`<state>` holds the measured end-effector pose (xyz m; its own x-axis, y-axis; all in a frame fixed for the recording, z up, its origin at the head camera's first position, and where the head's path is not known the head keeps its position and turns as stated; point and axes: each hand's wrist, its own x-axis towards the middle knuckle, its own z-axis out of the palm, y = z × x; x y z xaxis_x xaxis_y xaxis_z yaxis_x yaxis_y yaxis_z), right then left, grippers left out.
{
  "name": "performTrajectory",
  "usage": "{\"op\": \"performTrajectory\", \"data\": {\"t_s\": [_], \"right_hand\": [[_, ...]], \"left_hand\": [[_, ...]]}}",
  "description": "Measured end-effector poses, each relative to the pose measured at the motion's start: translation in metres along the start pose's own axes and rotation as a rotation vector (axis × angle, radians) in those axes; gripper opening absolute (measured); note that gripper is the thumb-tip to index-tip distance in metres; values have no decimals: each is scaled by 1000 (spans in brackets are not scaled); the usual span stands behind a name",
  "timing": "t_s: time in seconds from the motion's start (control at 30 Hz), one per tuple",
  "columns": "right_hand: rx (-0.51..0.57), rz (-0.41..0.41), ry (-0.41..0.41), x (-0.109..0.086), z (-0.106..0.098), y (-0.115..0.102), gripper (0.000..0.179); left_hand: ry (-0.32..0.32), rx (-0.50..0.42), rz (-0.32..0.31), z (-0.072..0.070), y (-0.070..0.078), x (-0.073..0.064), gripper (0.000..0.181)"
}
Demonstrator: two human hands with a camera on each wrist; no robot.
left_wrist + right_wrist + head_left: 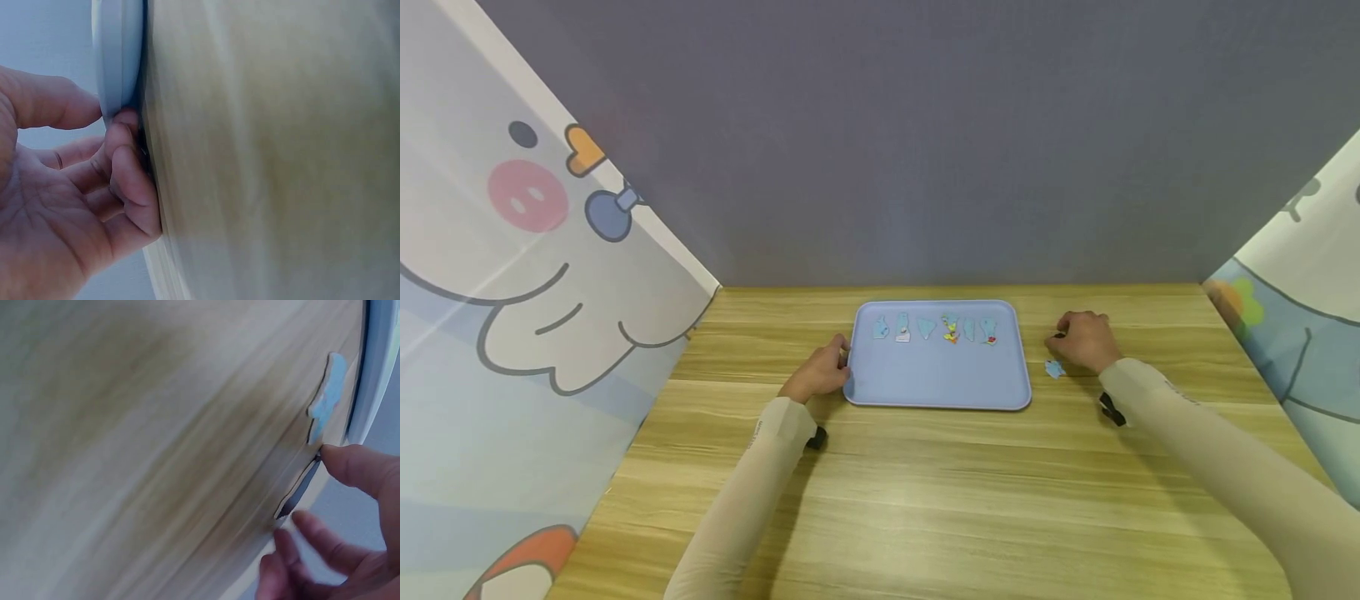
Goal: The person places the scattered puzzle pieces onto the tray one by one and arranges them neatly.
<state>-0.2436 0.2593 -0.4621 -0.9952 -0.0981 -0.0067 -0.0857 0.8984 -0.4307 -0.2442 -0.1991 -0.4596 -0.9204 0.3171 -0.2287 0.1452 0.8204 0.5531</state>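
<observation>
A light-blue tray (pixel 936 375) lies on the wooden table with a row of several flat, light-blue puzzle pieces (pixel 927 327) along its far side. My left hand (pixel 820 371) grips the tray's left edge; in the left wrist view the thumb lies against the rim and the curled fingers (pixel 131 181) meet its lower edge. Right of the tray, my right hand (pixel 1084 340) pinches a dark puzzle piece (pixel 300 487) at its two ends, thumb at one and a finger at the other. Beside it, a loose light-blue piece (pixel 1055 368) lies on the table.
The wooden table (pixel 925 500) runs back to a grey panel (pixel 895 150). Cartoon-printed walls (pixel 550 292) stand at the left and right sides. A black strap part (pixel 1112 409) shows at the right wrist.
</observation>
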Motion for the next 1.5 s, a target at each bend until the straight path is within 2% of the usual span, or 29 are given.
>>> {"op": "performTrajectory", "data": {"t_s": [0.17,0.4,0.7,0.83,1.0,1.2,1.5], "right_hand": [[-50,42,-5,-3,-2,-2,55],[-43,16,14,-1,-1,-3,40],[-7,20,4,-2,-2,-6,37],[39,11,30,-3,-5,-11,39],[88,-48,79,-4,-10,-23,38],[138,-70,76,-7,-14,-46,37],[179,-181,119,-8,-1,-80,30]], "left_hand": [[-2,3,6,-1,0,0,36],[-2,2,12,0,-2,0,36],[0,0,12,-1,0,-1,37],[-2,4,11,-1,1,-1,37],[-6,1,7,-1,2,-2,37],[-2,3,1,0,1,-1,37],[3,7,15,1,-3,1,36]]}}
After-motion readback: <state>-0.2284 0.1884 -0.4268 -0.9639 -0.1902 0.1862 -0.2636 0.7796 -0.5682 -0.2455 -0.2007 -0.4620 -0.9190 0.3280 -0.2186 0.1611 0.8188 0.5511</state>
